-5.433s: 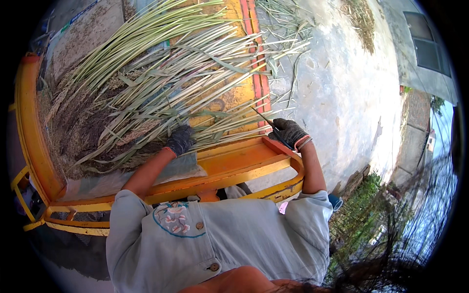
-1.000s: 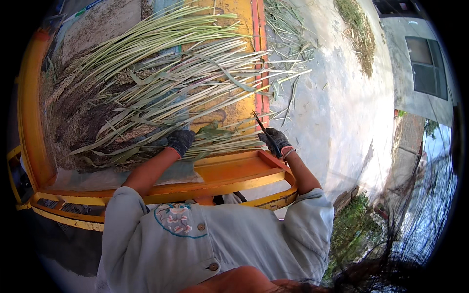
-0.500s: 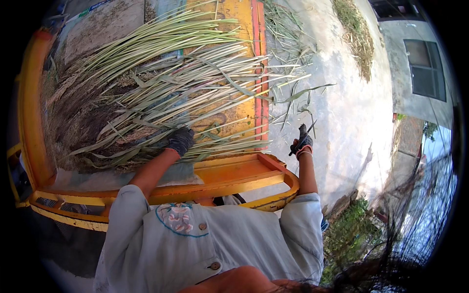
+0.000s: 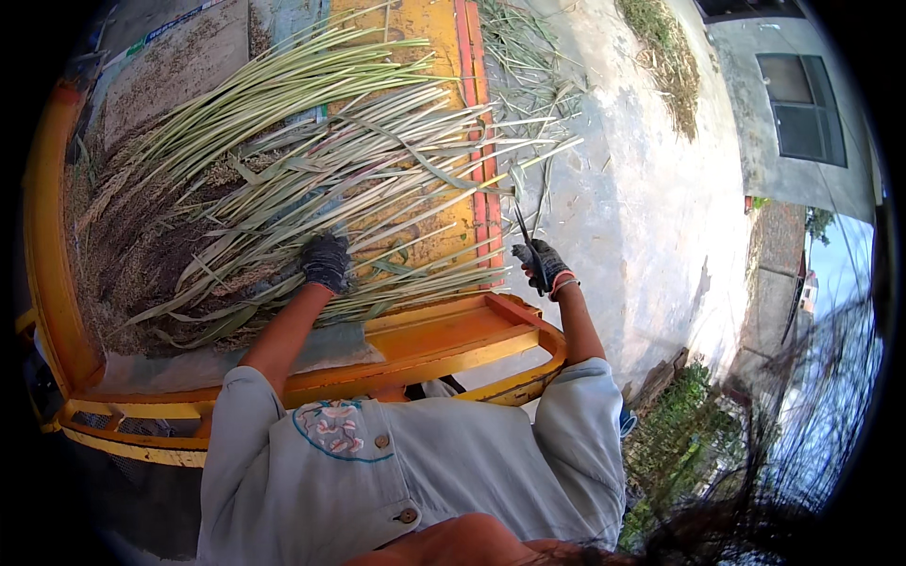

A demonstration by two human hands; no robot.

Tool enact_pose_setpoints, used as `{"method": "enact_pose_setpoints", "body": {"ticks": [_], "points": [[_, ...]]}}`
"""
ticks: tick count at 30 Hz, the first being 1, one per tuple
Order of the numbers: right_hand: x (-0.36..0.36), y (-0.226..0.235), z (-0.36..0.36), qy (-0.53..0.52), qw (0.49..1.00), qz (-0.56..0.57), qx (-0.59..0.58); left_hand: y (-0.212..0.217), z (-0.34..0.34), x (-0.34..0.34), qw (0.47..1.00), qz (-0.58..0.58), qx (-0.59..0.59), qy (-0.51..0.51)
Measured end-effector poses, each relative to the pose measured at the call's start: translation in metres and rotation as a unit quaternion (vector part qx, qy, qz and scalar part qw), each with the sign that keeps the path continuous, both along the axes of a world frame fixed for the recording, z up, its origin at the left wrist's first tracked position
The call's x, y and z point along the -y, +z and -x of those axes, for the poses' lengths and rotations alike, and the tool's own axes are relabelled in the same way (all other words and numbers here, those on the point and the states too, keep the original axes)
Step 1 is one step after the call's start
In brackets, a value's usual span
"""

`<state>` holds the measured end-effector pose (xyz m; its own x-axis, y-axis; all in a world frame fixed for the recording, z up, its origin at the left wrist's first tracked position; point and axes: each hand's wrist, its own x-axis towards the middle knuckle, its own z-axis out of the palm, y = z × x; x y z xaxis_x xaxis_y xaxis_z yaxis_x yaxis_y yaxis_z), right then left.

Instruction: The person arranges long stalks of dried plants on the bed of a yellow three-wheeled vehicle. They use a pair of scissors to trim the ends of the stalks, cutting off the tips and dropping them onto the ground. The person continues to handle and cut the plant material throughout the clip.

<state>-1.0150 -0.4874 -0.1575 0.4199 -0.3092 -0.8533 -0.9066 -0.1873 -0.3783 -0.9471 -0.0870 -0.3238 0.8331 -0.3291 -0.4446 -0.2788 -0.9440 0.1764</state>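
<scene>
Long cut stalks with dark, seedy heads, resembling broom sorghum, lie across an orange metal cart bed (image 4: 436, 222). A greener bundle (image 4: 311, 90) is at the far side, and paler, leafy stalks (image 4: 377, 156) are nearer. My left hand (image 4: 326, 262), in a dark glove, is closed around some of the near stalks, its fingertips partly hidden among them. Beyond the bed's right edge, my gloved right hand (image 4: 544, 266) grips black-handled scissors (image 4: 524, 229), their blades pointing away from me, beside the stalk ends.
A yellow-orange rail (image 4: 425, 344) runs between me and the bed, curving at the right corner. Cut leaves (image 4: 533, 71) litter the concrete ground (image 4: 642, 208) to the right. A dry plant heap (image 4: 665, 57) lies farther off, near a wall with a window (image 4: 802, 108).
My right hand has moved left with the scissors, closer to the bed's edge. Loose leaf pieces near it are no longer there. My left hand has shifted slightly left among the stalks.
</scene>
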Motion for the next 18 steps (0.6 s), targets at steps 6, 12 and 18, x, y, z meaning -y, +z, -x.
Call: {"method": "enact_pose_setpoints", "body": {"ticks": [6,12,18], "points": [[-0.006,-0.014,0.002,0.213,0.976,0.043,0.017,0.058,0.004,-0.01,0.995,0.083,-0.026,-0.057],[-0.002,-0.034,0.009,0.225,0.97,0.032,0.089,0.04,0.045,-0.029,0.98,0.168,-0.05,-0.096],[-0.03,0.001,-0.002,0.021,0.994,-0.08,0.068,0.049,0.05,-0.025,0.971,0.194,-0.039,-0.137]]}}
